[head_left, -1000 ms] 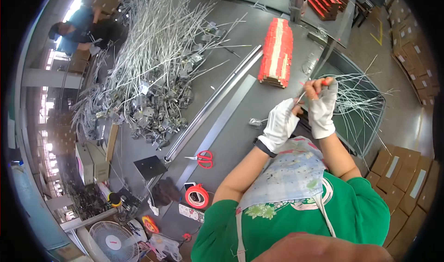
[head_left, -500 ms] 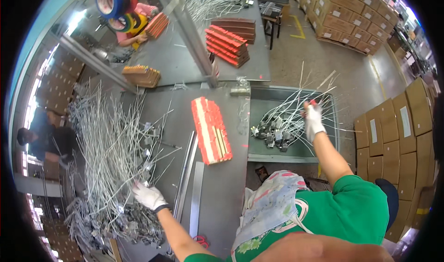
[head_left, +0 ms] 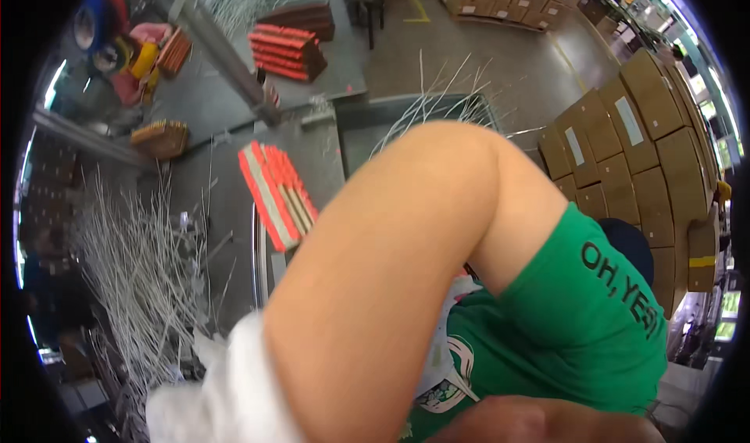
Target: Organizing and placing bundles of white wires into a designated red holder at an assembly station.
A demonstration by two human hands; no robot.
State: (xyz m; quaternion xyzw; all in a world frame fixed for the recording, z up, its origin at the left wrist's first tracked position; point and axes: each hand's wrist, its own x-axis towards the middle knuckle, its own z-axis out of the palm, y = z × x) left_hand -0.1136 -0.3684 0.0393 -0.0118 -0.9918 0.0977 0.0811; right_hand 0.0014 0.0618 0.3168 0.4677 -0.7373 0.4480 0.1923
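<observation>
Head cam, and tbh most of it is blocked by a bare forearm going diagonally from upper right down to lower left, very close to the lens.

The gloved hand at the end of that arm is down at the lower left edge, white glove, blurry and partly cut off. Can't tell which hand it is, or if it's closed on anything or just resting. It sits right at the near edge of the pile of thin metal rods on the grey workbench. Rods mostly run away from the person, fanning out a bit, long axis roughly bottom to top of the pic. The other hand isn't visible at all.

The orange-and-red block lies on the bench just right of the pile, long axis tilted, far end pointing up-left.

More rods poke out behind the arm, mostly hidden. Stacked cardboard boxes on the right.
</observation>
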